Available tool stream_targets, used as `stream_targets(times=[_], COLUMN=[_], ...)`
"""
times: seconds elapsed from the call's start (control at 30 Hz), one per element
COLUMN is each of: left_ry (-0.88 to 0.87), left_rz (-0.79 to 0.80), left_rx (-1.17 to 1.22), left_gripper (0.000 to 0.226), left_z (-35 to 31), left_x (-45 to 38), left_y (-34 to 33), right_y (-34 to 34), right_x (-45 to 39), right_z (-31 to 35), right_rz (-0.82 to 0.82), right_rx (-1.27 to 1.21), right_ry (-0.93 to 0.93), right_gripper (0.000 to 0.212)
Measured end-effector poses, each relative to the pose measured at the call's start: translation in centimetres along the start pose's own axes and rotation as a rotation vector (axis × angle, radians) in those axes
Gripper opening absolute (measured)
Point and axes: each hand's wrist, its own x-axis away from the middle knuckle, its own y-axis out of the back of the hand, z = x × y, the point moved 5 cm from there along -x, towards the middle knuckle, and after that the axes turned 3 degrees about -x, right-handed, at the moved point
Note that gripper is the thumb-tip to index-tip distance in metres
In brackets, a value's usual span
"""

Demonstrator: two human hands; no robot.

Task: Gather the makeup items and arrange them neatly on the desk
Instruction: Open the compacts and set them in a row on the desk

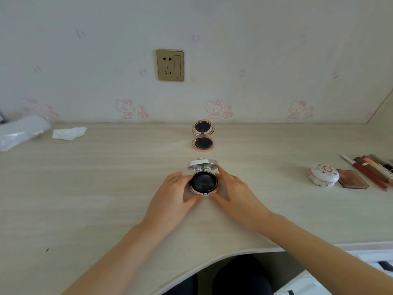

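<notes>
Two hands of mine rest on the pale wood desk (89,188) under cartoon wallpaper, left hand (170,193) and right hand (236,192) cupping the open silver compact (203,181) between curled fingers, rose-gold compact (203,135) beyond

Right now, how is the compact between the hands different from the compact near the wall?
The near compact has a silver lid, while the far compact is rose gold all round. The left hand and the right hand hold the near compact by its sides; the far compact stands alone, untouched. The far compact's lid faces the camera and shows its mirror; the near compact's lid shows mostly its edge. Both are round, open, and hold a dark puff.
</notes>
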Motion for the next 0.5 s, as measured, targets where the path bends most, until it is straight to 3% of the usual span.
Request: stream_targets(times=[0.5], left_ry=[0.107], left_rz=[-0.021], left_rx=[-0.028], left_gripper=[0.038], left_z=[5.7], left_x=[-4.4], left_y=[1.8], right_y=[-3.7], right_x=[-8.2], right_z=[1.8], right_rz=[0.060], right_rx=[-0.050], right_ry=[-0.032], right_gripper=[0.053])
